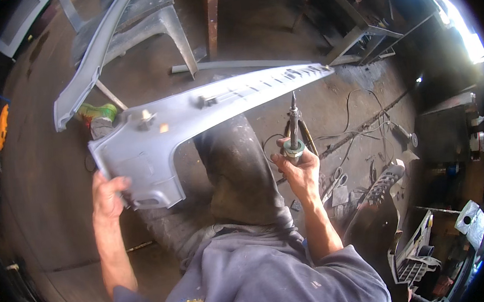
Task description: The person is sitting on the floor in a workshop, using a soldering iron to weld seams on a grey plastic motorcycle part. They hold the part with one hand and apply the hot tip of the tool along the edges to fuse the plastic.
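Observation:
My left hand [108, 197] grips the lower left corner of a long pale grey plastic trim panel [151, 132], slightly blurred, which slants up to a narrow end at the right. Small fittings and a row of dark slots show along its face. In my right hand [300, 169], held upright below the narrow part, is a soldering iron [293, 122] with a green collar, its tip pointing up and apart from the panel. A yellow-and-black tool, partly hidden, stands just behind the iron.
A second grey trim piece [79, 92] leans by a grey plastic chair [166, 35]. A rusty frame [211, 18] stands behind. Cables [358, 129], scissors [334, 184] and scraps lie on the floor [61, 219] near my shoe [382, 189]. Broken parts [420, 245] crowd the lower right.

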`<state>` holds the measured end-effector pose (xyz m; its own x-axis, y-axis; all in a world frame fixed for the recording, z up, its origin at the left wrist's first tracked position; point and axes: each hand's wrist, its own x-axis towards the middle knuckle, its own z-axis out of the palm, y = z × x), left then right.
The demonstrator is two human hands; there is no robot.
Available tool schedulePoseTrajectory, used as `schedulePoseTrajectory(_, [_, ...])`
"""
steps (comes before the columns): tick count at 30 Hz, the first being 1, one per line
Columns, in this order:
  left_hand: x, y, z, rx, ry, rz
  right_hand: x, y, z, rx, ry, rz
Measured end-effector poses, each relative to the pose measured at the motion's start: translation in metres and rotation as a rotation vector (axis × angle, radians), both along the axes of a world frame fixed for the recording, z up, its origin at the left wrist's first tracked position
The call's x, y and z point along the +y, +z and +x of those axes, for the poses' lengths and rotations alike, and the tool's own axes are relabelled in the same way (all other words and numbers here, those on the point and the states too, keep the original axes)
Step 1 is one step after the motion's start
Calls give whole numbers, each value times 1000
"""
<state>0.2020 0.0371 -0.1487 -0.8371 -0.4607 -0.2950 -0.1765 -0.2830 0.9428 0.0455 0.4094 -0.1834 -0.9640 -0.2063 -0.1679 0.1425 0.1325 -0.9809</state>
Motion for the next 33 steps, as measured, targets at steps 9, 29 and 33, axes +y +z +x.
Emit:
schedulePoseTrajectory(9, [90, -52, -13, -1, 252, 79, 6, 3, 15, -120, 83, 87])
schedulePoseTrajectory(29, [108, -44, -21, 87, 168, -61, 11, 67, 27, 806, 681, 630])
schedulePoseTrajectory(33, [111, -38, -24, 110, 178, -107, 5, 68, 17, 816, 745, 576])
